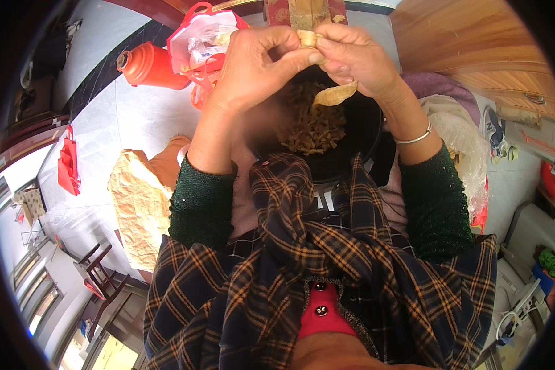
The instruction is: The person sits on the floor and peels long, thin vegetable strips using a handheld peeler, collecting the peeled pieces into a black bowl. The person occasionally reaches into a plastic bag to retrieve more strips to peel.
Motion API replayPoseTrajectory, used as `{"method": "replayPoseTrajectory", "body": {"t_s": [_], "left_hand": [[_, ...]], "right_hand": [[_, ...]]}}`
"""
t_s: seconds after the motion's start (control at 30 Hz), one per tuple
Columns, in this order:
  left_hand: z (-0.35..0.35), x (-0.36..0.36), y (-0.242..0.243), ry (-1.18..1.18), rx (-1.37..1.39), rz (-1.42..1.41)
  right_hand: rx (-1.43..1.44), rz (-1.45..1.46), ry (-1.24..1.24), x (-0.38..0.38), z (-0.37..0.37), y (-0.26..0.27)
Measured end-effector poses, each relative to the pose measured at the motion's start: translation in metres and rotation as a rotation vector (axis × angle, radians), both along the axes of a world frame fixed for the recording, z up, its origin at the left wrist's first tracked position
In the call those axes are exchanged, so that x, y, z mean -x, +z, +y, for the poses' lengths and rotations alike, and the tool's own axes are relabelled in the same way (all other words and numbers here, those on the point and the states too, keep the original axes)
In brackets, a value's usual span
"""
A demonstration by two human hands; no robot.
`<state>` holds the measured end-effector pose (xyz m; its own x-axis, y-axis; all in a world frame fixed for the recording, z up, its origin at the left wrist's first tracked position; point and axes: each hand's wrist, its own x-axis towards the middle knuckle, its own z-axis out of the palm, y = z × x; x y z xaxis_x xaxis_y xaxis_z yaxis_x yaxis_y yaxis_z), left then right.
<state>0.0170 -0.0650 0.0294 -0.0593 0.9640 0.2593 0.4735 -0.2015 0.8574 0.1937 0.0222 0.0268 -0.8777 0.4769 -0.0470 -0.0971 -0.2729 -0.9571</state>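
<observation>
My left hand (pixel 259 64) and my right hand (pixel 361 60) meet over a dark round basin (pixel 369 132). Between their thumbs and fingertips they grip a pale yellow, dried-looking strip (pixel 308 39). A longer curled piece of the same material (pixel 336 95) hangs below my right fingers; whether it joins the gripped part cannot be seen. Many short brownish cut pieces (pixel 315 132) lie heaped in the basin, partly covered from view by my left hand and forearm.
A wooden block (pixel 309 14) stands just beyond my hands, with a pale scrap (pixel 338 19) beside it. On the left are an orange-red thermos flask (pixel 152 64), a red-and-white bag (pixel 185 39) and crumpled brown paper (pixel 141 208). A clear plastic bag (pixel 462 134) sits to the right.
</observation>
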Motion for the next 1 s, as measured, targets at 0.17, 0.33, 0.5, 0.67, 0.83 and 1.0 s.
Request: {"method": "replayPoseTrajectory", "body": {"t_s": [0.17,0.33,0.5,0.67,0.83,1.0], "left_hand": [[0.001,-0.003,0.002,-0.094,0.172,-0.363],[-0.001,-0.007,0.006,-0.203,0.331,-0.994],[-0.008,0.011,0.001,-0.545,0.215,-1.443],[-0.001,0.030,0.001,-0.298,0.219,-0.800],[-0.006,0.008,0.000,0.056,-0.021,0.047],[-0.002,0.004,-0.001,-0.318,0.332,0.100]], "right_hand": [[-0.084,0.025,0.050,0.000,0.002,-0.004],[-0.010,0.018,-0.106,-0.001,-0.005,0.004],[-0.410,0.010,-0.156,-0.031,0.020,0.003],[-0.362,-0.027,-0.193,-0.035,0.032,-0.010],[-0.429,-0.158,-0.109,-0.019,0.021,-0.007],[-0.670,-0.188,-0.084,-0.019,0.015,-0.001]]}}
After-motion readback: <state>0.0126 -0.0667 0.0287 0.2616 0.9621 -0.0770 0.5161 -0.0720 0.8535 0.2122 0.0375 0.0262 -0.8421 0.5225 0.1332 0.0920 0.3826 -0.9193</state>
